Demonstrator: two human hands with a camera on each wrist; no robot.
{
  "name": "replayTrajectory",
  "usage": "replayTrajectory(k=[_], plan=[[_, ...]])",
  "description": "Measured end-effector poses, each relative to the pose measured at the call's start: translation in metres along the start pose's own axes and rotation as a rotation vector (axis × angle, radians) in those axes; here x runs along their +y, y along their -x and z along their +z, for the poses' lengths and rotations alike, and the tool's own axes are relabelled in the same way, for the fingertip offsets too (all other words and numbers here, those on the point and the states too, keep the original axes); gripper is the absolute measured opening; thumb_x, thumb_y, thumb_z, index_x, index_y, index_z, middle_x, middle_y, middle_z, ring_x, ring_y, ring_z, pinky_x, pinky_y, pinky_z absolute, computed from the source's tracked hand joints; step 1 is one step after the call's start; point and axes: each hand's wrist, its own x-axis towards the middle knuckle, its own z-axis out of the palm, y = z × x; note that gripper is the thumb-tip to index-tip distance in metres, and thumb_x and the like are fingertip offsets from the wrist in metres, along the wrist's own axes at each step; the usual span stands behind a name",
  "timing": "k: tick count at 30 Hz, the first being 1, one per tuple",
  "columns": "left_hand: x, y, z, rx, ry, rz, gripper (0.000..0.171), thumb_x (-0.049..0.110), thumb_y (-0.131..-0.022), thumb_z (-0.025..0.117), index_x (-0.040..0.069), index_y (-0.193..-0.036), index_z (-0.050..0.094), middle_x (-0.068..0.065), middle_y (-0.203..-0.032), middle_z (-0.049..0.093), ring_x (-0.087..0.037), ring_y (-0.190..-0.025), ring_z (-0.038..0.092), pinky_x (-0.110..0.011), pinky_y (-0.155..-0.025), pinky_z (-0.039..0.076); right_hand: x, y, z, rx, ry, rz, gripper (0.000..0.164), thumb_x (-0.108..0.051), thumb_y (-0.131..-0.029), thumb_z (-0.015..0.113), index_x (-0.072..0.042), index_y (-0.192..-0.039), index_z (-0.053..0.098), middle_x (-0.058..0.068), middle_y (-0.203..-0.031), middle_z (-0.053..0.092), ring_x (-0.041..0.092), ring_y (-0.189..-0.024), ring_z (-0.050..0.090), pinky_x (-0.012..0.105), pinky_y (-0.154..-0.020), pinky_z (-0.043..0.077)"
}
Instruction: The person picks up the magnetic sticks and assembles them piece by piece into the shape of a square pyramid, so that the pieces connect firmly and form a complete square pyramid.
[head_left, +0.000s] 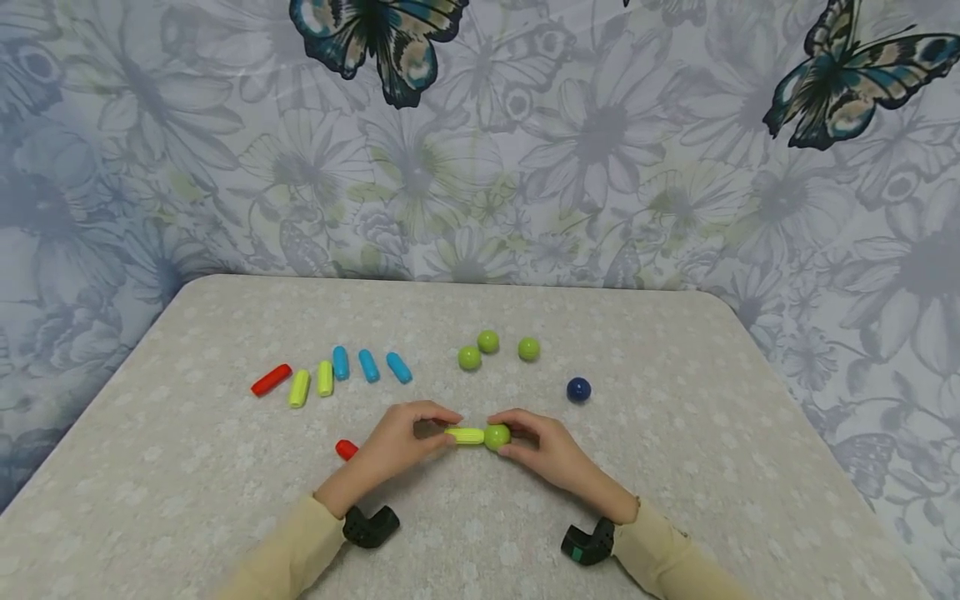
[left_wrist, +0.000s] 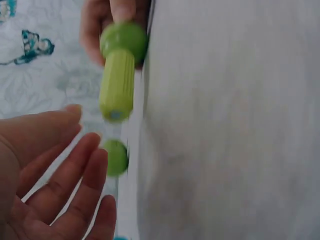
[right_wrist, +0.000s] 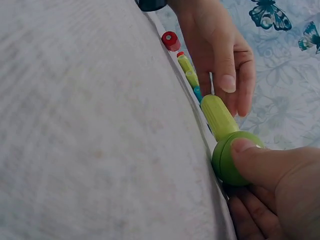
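My right hand (head_left: 551,450) pinches a shiny green ball (head_left: 497,437) between thumb and fingers. A ribbed yellow-green rod (left_wrist: 118,87) is joined end-on to that ball and points toward my left hand (head_left: 401,442). In the left wrist view, the left thumb and fingers are spread apart just off the rod's free end, holding nothing. The right wrist view shows the ball (right_wrist: 231,162) under the right thumb, with the rod (right_wrist: 219,116) extending away from it. The underside of the ball is partly hidden by the fingers.
Left of centre lie a red rod (head_left: 272,380), two yellow-green rods (head_left: 299,388) and three blue rods (head_left: 368,366). Another red rod (head_left: 347,450) is partly behind the left wrist. Three green balls (head_left: 488,341) and a dark blue ball (head_left: 578,390) sit farther back on the cloth-covered table (head_left: 660,358).
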Motion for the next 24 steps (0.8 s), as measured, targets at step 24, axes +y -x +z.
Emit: replayTrajectory(k=[24], plan=[[-0.02,-0.106,-0.006,0.012,-0.096,-0.251,0.04,0.016,-0.083,0.073,0.003,-0.119,0.06,-0.014,-0.11,0.06,-0.027,-0.097,0.058,-0.039,-0.081,0.048,0.003,0.001,0.0,-0.009,-0.035,0.006,0.034,0.003,-0.085,0.066,0.003,-0.118,0.059,0.013,-0.117,0.061,0.025,-0.108,0.056,0.037,-0.091,0.045]])
